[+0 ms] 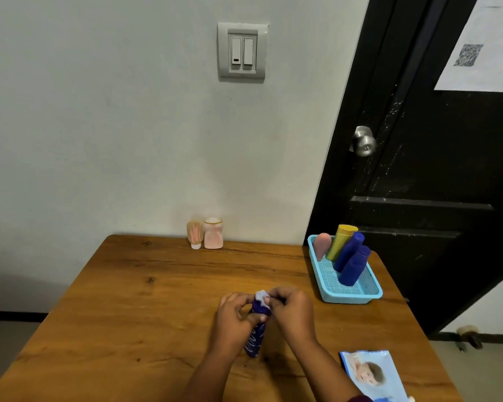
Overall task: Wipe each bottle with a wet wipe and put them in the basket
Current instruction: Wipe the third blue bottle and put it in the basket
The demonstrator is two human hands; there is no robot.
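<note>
A dark blue bottle (pixel 255 340) with white lettering stands on the wooden table (pixel 128 314), and my left hand (pixel 233 314) grips its upper part. My right hand (pixel 291 309) pinches a white wet wipe (pixel 262 295) against the top of that bottle. At the back of the table, by the wall, stand a small peach tube (pixel 194 234) on its cap and a pink bottle (pixel 213 233). The light blue basket (pixel 352 295) at the right holds several bottles leaning together: a pink one (pixel 322 245), a yellow one (pixel 341 240) and two blue ones (pixel 352 262).
A pack of wet wipes (pixel 375 375) lies near the table's front right corner. A black door (pixel 433 169) with a metal knob (pixel 364 142) stands just behind the basket. A light switch (pixel 242 52) is on the white wall.
</note>
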